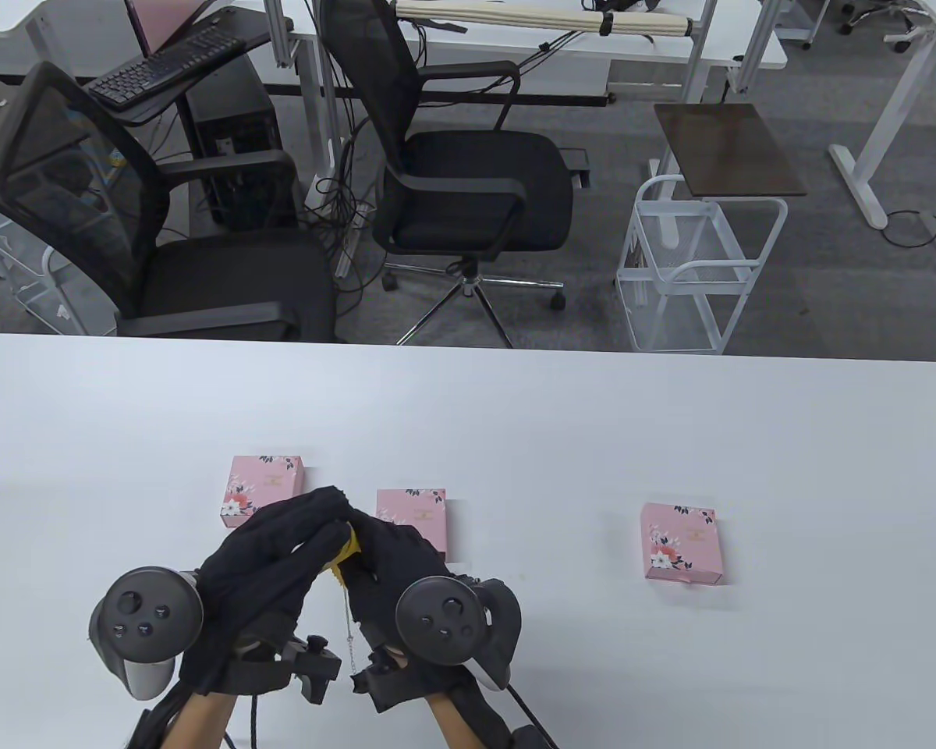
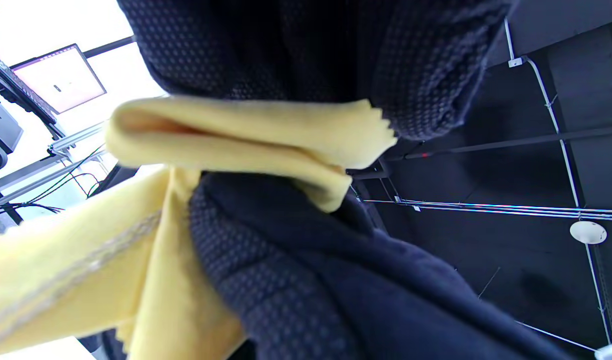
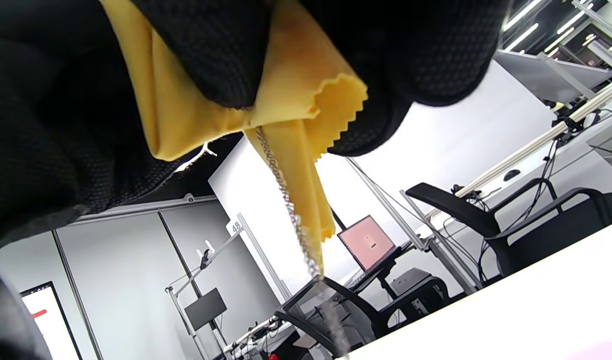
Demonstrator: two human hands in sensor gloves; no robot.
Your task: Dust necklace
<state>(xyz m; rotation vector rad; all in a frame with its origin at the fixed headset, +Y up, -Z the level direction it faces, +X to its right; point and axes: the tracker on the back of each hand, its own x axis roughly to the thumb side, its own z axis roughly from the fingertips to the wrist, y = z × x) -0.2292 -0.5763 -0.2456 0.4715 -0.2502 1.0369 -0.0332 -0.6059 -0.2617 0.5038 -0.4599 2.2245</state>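
Observation:
Both gloved hands meet above the near edge of the white table (image 1: 515, 437). A yellow cloth (image 1: 343, 555) is pinched between my left hand (image 1: 281, 546) and my right hand (image 1: 390, 569). A thin silver necklace chain (image 1: 349, 624) hangs down from the cloth between the wrists. In the right wrist view the cloth (image 3: 265, 100) is folded round the chain (image 3: 290, 210), with black fingers (image 3: 215, 55) pressing on the fold. In the left wrist view the cloth (image 2: 225, 145) is wedged between gloved fingers (image 2: 306, 55), and a blurred stretch of chain (image 2: 80, 270) lies along it.
Three pink flowered boxes lie on the table: one (image 1: 264, 490) behind my left hand, one (image 1: 413, 515) behind my right hand, one (image 1: 680, 543) to the right. Black office chairs (image 1: 452, 179) and a white wire cart (image 1: 694, 265) stand beyond the far edge.

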